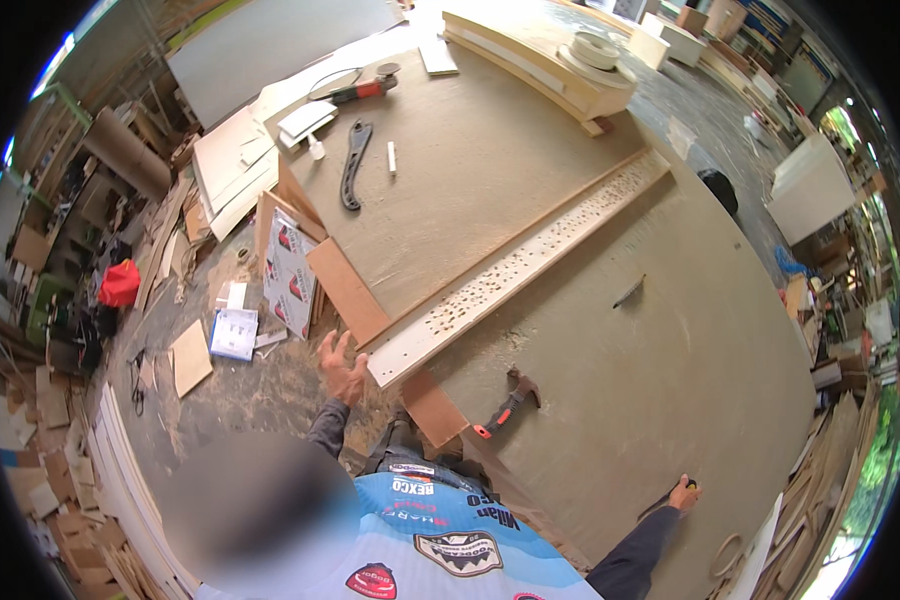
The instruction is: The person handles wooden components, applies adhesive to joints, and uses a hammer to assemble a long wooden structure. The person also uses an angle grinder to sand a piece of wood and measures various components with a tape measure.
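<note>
At lower right, the right hand (682,494) curls at a small black-and-yellow object (692,484), its grip unclear. Left of centre, the left hand (343,371), fingers spread, is beside a long, pale, brown-dotted board (518,270) running diagonally through mid-frame.

Beside my left hand (342,372) I see a brown-speckled whitish board (520,271); toward my right hand (682,495), a red-and-black hammer handle (506,409), grey-brown counter (620,400).

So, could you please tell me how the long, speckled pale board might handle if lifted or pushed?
The board would probably feel fairly stiff, since it looks straight along its length. Lifted at the end beside the left hand, it may feel unwieldy, being long and narrow. Pushed, it would likely slide rather than roll, given its flat face.
</note>
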Motion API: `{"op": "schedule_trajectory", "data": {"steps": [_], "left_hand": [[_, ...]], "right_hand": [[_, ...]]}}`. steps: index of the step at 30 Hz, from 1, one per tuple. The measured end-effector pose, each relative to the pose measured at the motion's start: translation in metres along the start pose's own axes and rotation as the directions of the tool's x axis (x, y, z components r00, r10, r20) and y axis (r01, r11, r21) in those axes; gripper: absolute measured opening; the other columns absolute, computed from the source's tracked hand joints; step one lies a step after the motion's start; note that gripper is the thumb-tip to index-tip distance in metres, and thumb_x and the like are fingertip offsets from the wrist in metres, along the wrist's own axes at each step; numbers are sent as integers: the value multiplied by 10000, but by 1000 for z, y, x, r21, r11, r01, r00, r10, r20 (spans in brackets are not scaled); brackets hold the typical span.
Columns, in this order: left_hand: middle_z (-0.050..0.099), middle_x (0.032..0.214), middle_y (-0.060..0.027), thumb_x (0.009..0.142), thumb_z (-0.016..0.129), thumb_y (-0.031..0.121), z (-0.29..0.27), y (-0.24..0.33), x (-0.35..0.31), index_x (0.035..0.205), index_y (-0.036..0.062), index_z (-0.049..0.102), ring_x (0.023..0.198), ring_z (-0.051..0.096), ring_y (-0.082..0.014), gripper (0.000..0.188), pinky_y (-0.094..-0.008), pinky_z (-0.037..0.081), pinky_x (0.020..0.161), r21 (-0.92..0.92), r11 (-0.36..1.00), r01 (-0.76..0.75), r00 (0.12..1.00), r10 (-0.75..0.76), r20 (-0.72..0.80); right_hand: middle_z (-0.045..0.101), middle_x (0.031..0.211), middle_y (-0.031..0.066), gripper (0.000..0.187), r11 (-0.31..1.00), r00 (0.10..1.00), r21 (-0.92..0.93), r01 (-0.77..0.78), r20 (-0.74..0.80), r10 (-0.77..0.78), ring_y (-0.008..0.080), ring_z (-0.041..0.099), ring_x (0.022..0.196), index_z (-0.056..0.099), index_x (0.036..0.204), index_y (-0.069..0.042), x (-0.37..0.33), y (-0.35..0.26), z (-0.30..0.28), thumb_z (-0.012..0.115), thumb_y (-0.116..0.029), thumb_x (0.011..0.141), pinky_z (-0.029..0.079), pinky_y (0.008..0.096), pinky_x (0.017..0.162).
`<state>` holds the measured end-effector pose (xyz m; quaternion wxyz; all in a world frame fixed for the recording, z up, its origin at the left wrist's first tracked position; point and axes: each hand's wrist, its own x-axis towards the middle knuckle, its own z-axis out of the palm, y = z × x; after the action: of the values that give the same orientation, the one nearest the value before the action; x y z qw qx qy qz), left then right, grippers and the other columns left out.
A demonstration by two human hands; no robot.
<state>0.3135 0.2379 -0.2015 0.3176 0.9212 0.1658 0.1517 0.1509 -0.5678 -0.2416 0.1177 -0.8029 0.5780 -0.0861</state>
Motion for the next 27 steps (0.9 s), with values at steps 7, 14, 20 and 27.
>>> {"op": "schedule_trajectory", "data": {"steps": [7, 14, 20, 27], "left_hand": [[675, 1095, -129, 809, 704, 87, -51, -45, 3, 1148, 34, 687, 1031, 649, -251, 344, -362, 502, 939, -302, 930, 212, 966, -246, -77], [721, 1037, -60, 924, 645, 87, -88, -52, 76, 1152, 14, 688, 965, 667, -130, 244, -269, 528, 868, -683, 681, 266, 961, -132, 243], [700, 992, -58, 1015, 585, 238, -145, -40, 137, 1278, 4, 621, 893, 652, -119, 353, -275, 528, 784, -648, 614, 451, 776, 89, 624], [633, 1173, -54, 1006, 607, 317, -179, -66, 192, 1364, 1, 535, 964, 623, -117, 482, -266, 529, 804, -618, 370, 693, 622, 127, 773]], "right_hand": [[621, 1125, 155, 605, 482, 998, 875, 56, -45, -34, 269, 616, 994, 574, 1172, 55, -147, -159, 13, 674, -479, 906, 510, 400, 816], [670, 1046, 69, 371, 107, 797, 945, -310, 320, -512, 82, 531, 761, 558, 1235, -78, -419, -377, 10, 526, -370, 1009, 400, 232, 532], [601, 1214, 123, 477, 208, 328, 925, -317, 313, -891, 180, 571, 1102, 451, 1412, -10, -634, -480, 9, 576, -181, 985, 457, 312, 979], [469, 1447, 162, 646, 72, -62, 995, -65, 68, -996, 275, 484, 1301, 402, 1412, -63, -728, -540, 9, 709, -27, 846, 377, 384, 1101]]}}
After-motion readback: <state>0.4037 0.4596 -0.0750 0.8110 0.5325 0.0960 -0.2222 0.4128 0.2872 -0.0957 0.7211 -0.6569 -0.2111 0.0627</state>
